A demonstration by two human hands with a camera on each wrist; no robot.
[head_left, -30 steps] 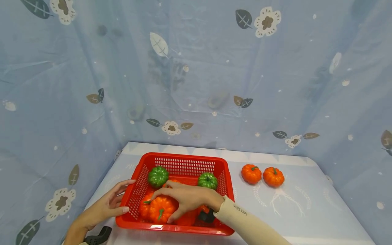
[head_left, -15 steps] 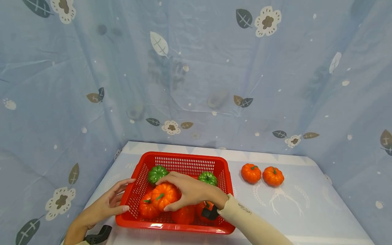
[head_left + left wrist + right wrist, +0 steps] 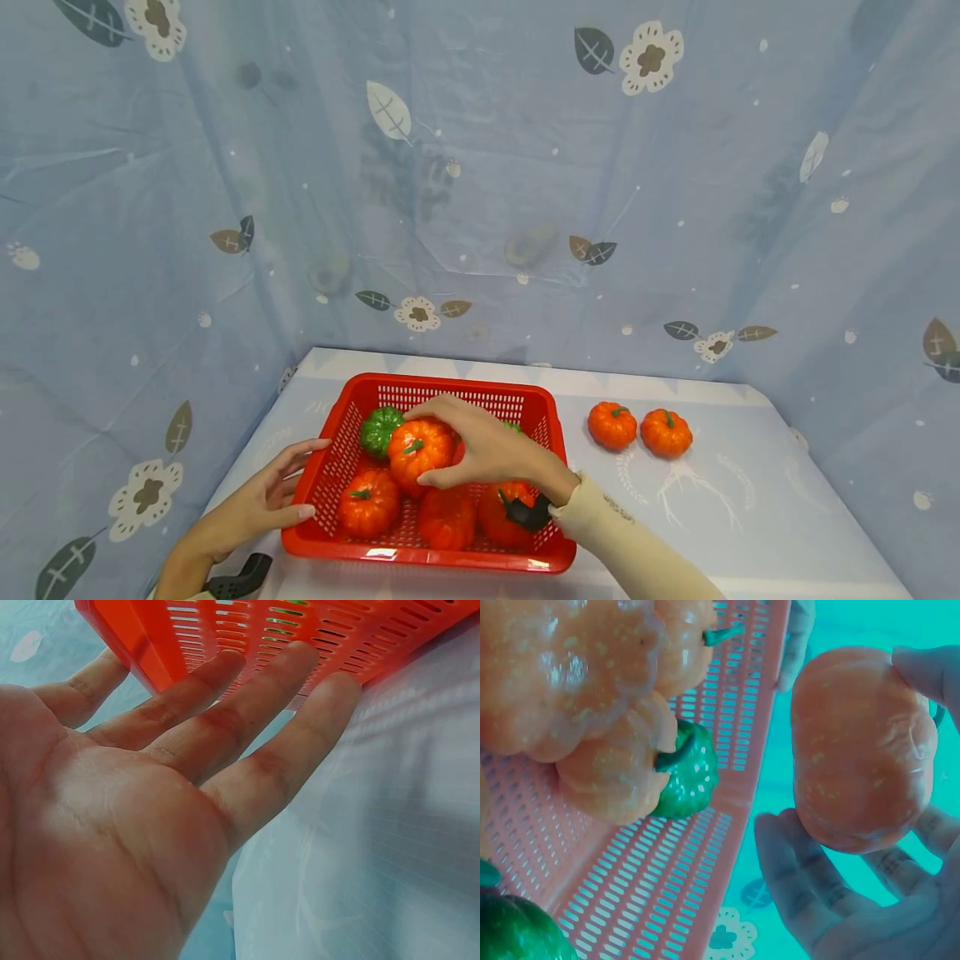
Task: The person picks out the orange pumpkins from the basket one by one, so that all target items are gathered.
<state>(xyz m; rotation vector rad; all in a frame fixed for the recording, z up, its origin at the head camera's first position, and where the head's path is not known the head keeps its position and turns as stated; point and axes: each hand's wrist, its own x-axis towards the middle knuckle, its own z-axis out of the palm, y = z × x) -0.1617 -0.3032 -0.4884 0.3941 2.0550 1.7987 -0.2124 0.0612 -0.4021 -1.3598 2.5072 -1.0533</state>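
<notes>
My right hand [image 3: 491,450] grips a small orange pumpkin [image 3: 416,457], thumb on the near side and fingers on the far side, above the red basket [image 3: 427,560]. In the right wrist view this pumpkin [image 3: 862,750] sits between thumb and fingertips, raised above the others. My left hand [image 3: 262,500] touches the basket's left side, its fingers stretched along the outer wall in the left wrist view. Inside lie a lone orange pumpkin [image 3: 369,502] at the left, more orange pumpkins along the front, and a green pumpkin [image 3: 378,431] at the back left. The right hand mostly hides another green one.
Two orange pumpkins [image 3: 666,433] stand side by side on the white patterned tabletop [image 3: 735,483], right of the basket. A blue printed curtain [image 3: 480,208] rises behind and along the left. Black wrist devices [image 3: 240,577] are worn near both hands.
My right hand has lifted the orange pumpkin from the basket's front left, up and to the right, uncovering the pumpkins under it. The left hand and the basket have stayed in place.
</notes>
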